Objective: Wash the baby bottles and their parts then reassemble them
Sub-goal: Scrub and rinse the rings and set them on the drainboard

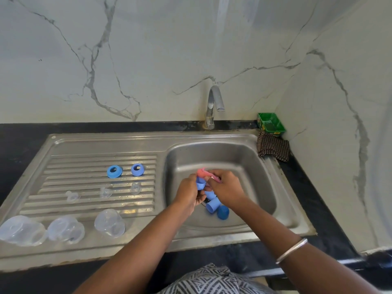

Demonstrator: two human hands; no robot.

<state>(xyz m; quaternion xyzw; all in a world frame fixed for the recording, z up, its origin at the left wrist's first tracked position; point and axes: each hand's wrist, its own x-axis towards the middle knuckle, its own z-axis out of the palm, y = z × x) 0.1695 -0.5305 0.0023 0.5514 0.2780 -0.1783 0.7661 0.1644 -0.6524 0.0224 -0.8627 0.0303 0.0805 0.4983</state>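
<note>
Head view is looking down into a steel sink; the left hand is gripping a pale blue cap over the basin while the right hand is pinching a pink brush and working it at the cap's mouth; 2 more pale blue caps and a darker blue cap are lying on the basin floor just beneath the hands. On the ribbed drainboard 2 blue collar rings, 3 clear teats and 3 clear bottles are sitting apart from each other.

Judging the risk: the wet cap is likely slipping if the left grip is loosening, dropping among the others; the bottle nearest the bench edge could be rolling off if nudged; the teats, nearly invisible on steel, could be getting missed at reassembly.

Fingers are covering most of the cap and the brush head; the drain is hidden; whether the tap is running is unclear.
</note>
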